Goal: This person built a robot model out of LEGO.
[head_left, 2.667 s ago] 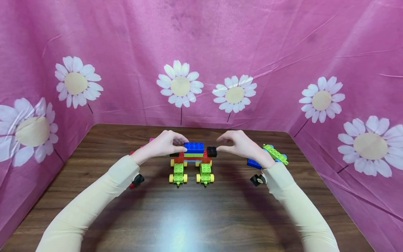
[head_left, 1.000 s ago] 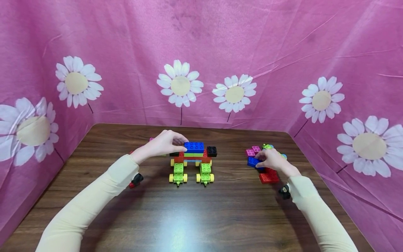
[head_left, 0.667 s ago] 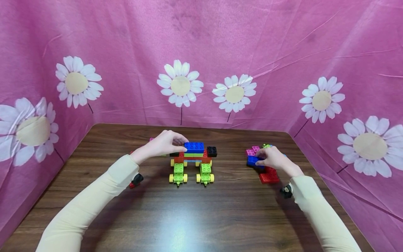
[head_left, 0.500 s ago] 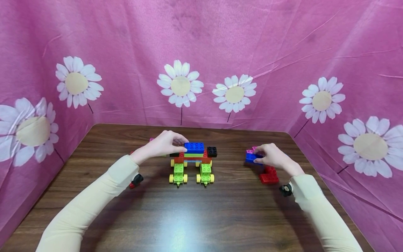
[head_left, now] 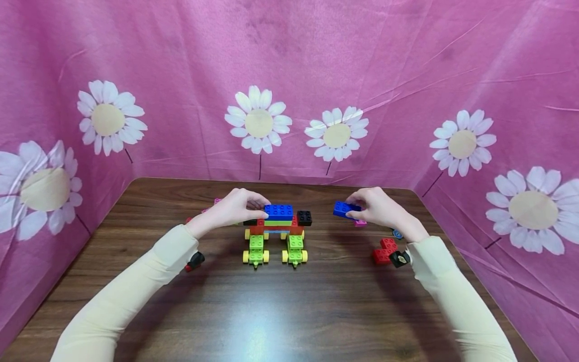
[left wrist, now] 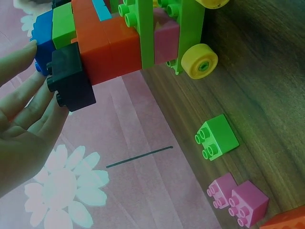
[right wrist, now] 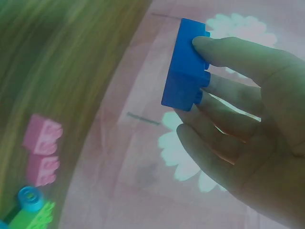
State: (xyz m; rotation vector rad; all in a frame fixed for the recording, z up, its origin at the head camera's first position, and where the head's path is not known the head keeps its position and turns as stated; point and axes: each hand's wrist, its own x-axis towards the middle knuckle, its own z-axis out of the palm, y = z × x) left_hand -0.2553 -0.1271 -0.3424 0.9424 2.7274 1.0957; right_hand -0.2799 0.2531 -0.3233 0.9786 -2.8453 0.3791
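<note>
Loose blue studded plastic brick (head_left: 342, 209) raised in right hand (head_left: 381, 208)

Left hand (head_left: 230, 208) pinched the blue top of a multicoloured plastic-brick model with yellow wheels (head_left: 278, 222) on the brown wooden table (head_left: 325, 306). Right grip, closed to brick width, was apart from the model. Probably an adding step; next move likely called for stud alignment. No readable writing.

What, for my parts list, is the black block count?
2: right black block and left black block, on either side of the toy, the latter partly hidden by the left hand. More may be hidden.
</note>
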